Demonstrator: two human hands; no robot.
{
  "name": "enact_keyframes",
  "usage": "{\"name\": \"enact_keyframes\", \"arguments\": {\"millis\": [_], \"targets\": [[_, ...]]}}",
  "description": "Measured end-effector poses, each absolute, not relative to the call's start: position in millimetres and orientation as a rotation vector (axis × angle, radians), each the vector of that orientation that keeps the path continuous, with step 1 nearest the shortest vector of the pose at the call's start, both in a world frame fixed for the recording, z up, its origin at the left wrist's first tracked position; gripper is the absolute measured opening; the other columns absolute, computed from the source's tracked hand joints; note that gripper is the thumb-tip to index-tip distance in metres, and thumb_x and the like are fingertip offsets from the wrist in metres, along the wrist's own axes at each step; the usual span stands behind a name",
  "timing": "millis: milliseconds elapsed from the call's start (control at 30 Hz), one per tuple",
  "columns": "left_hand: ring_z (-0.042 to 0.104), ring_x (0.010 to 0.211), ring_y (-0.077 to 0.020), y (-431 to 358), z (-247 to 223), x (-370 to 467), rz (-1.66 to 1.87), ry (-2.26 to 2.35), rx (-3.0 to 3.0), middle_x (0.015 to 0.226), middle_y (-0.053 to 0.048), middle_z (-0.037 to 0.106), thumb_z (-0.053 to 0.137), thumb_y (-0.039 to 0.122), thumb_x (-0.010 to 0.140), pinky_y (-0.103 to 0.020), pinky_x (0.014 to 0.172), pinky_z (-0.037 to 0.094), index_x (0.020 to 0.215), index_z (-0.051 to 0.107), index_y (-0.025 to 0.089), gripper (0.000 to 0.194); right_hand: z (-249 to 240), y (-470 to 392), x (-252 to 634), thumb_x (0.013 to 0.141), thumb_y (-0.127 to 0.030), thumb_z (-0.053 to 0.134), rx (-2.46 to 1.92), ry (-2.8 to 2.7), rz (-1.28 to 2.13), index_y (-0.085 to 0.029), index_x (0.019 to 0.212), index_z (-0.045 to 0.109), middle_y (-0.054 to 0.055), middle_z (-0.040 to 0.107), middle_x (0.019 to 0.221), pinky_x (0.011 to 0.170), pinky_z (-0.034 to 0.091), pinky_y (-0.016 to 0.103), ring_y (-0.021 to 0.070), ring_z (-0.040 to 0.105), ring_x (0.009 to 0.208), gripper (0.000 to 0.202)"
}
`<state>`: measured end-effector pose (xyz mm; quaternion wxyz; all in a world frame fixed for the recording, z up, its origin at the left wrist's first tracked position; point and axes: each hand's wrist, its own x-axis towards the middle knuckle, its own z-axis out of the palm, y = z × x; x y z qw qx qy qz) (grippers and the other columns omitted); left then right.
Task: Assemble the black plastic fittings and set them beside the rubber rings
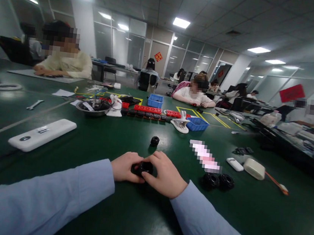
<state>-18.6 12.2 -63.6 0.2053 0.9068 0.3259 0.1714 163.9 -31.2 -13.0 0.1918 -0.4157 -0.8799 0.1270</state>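
Both my hands meet around a black ring-shaped part low over the green table. My left hand is closed on its left side, fingers bent and thumb along the near edge. From the right, my right hand pinches the same part, thumb in front and fingers over the top. Its lower portion is partly hidden by my fingers. Just beyond my hands stands a smaller black round piece, touched by neither. To the right of my right hand lie two black ribbed round parts side by side.
At left lies a long white device, with a wrench behind it. Farther back are a metal bowl, red blocks in a row and blue bins. A beige case lies right. Other people sit across the table.
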Motion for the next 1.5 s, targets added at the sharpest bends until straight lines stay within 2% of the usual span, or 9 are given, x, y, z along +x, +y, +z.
{"name": "enact_keyframes", "arguments": {"millis": [333,567,800,933,1067,1333,1500], "targets": [[0.051,0.073,-0.0169,16.1,-66.1,-22.6,0.446,0.792,2.588,0.076,0.002,0.061,0.07,0.048,0.065,-0.029,0.069,0.034,0.086,0.063,0.018,0.037,-4.7,-34.1,165.3,0.068,-0.017,0.064,-1.033,-2.583,0.389,-0.014,0.097,0.061,0.006,0.056,0.088,0.078,0.04,0.033,0.0194,0.047,0.084,0.029],[0.052,0.077,-0.0175,19.6,-68.3,-25.6,0.421,0.731,2.604,0.08,0.002,0.062,0.071,0.053,0.062,-0.03,0.07,0.033,0.084,0.065,0.02,0.04,-4.5,-33.4,167.7,0.073,-0.025,0.065,-0.96,-2.626,0.383,-0.016,0.098,0.062,0.006,0.059,0.088,0.079,0.039,0.034,0.0198,0.048,0.084,0.027],[0.052,0.08,-0.0177,22.1,-68.4,-27.2,0.42,0.668,2.588,0.085,0.001,0.064,0.068,0.056,0.065,-0.03,0.072,0.033,0.078,0.065,0.02,0.038,-3.6,-34.6,166.7,0.068,-0.009,0.056,-0.8,-2.629,0.483,-0.017,0.104,0.061,0.005,0.065,0.103,0.083,0.037,0.034,0.0188,0.054,0.089,0.037],[0.052,0.079,-0.0175,22.1,-69.5,-27.1,0.437,0.662,2.602,0.082,0.002,0.062,0.067,0.057,0.066,-0.029,0.071,0.033,0.078,0.065,0.02,0.038,-6.2,-35.1,164.1,0.066,-0.007,0.052,-0.763,-2.616,0.501,-0.017,0.102,0.062,0.005,0.065,0.106,0.08,0.036,0.034,0.0185,0.056,0.088,0.038],[0.05,0.074,-0.0163,21.7,-70.9,-27.1,0.47,0.674,2.632,0.074,0.002,0.058,0.066,0.06,0.065,-0.028,0.067,0.031,0.069,0.063,0.019,0.041,-7.9,-38.1,160.2,0.066,-0.007,0.052,-0.717,-2.615,0.51,-0.017,0.102,0.062,0.004,0.066,0.106,0.077,0.036,0.033,0.0171,0.055,0.085,0.039],[0.049,0.071,-0.0158,20.6,-70.9,-26.5,0.473,0.681,2.649,0.071,0.001,0.057,0.061,0.063,0.066,-0.029,0.065,0.031,0.066,0.06,0.019,0.045,-7.3,-46.7,156.1,0.067,-0.003,0.053,-0.702,-2.588,0.563,-0.017,0.087,0.066,0.0,0.07,0.083,0.075,0.036,0.032,0.0142,0.054,0.071,0.028],[0.05,0.073,-0.0161,22.0,-74.5,-25.6,0.495,0.672,2.646,0.073,0.002,0.058,0.065,0.057,0.067,-0.029,0.067,0.032,0.066,0.059,0.018,0.039,-11.8,-45.2,157.7,0.078,-0.014,0.055,-0.604,-2.462,0.541,-0.018,0.091,0.064,0.001,0.069,0.085,0.075,0.037,0.033,0.0148,0.055,0.073,0.017]]}}
